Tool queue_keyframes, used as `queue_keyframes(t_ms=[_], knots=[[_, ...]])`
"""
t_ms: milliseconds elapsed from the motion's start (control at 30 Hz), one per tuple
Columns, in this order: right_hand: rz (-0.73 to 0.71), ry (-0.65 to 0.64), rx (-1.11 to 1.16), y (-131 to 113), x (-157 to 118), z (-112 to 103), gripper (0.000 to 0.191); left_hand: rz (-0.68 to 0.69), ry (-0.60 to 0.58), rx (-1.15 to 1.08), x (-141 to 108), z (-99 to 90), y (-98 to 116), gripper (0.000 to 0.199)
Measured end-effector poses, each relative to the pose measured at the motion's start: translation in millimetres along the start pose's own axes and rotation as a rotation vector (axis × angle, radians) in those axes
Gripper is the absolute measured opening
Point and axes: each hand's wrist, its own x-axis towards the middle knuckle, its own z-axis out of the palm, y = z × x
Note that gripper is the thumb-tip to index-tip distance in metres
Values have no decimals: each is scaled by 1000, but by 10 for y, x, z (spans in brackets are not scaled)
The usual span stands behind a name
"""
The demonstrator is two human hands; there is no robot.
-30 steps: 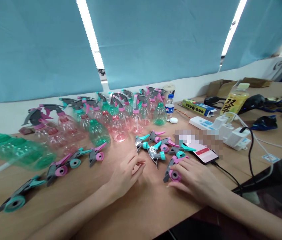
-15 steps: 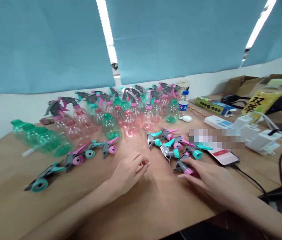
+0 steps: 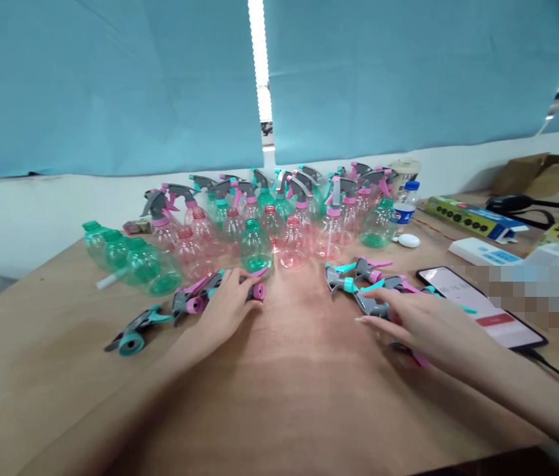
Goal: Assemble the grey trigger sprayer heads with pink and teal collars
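Note:
My left hand (image 3: 229,301) is at the left group of spray heads, its fingers around a grey and pink spray head (image 3: 258,291) lying on the table. Left of it lie a pink-collared head (image 3: 192,304) and a teal-collared one (image 3: 133,342). My right hand (image 3: 403,317), thumb and fingers apart, reaches over the right group, beside a grey and teal spray head (image 3: 371,304). Behind it lies another teal-collared head (image 3: 341,281). Green bottles (image 3: 255,246) and pink bottles (image 3: 293,244) without heads stand in front of bottles fitted with spray heads (image 3: 301,198).
Several green bottles (image 3: 143,264) crowd the left. At the right are a phone (image 3: 458,291) with a cable, a white power strip (image 3: 482,251), a Pepsi bottle (image 3: 405,211), a long box (image 3: 472,215) and a cardboard box (image 3: 537,175).
The view has turned left. My left hand has moved from mid-table to the left spray heads. My right hand has shifted from the nearest pink-collared head toward a teal one farther back.

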Motion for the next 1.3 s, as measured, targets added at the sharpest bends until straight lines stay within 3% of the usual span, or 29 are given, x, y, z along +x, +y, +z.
queue_keyframes(t_ms=[67, 133, 267, 333, 400, 467, 600, 700, 967, 1167, 1300], knots=[[18, -164, 172, -85, 181, -17, 43, 25, -24, 20, 51, 52, 3, 27], [131, -218, 479, -77, 349, -44, 57, 44, -21, 19, 71, 90, 38, 18], [379, -45, 1138, 136, 542, -125, 43, 39, 18, -130, 8, 111, 203, 13], [437, 20, 1253, 186, 538, -146, 37, -2, 46, -255, -57, 101, 325, 13], [423, -57, 1174, 116, 487, -126, 37, -57, 69, -370, -127, 89, 458, 16], [281, -219, 1040, -51, 428, -60, 30, -116, 81, -456, -194, 88, 584, 19], [-186, -157, 725, -411, 391, 150, 18, -181, 93, -535, -288, 136, 747, 21], [-356, -58, 583, -531, 423, 292, 17, -187, 124, -559, -311, 187, 784, 22], [-417, 83, 428, -538, 342, 470, 25, -132, 127, -556, -290, 219, 775, 17], [-297, -70, 518, -570, 279, 466, 28, -75, 162, -540, -295, 244, 748, 16], [-330, 35, 444, -548, 268, 468, 26, 26, 176, -497, -295, 257, 748, 17]])
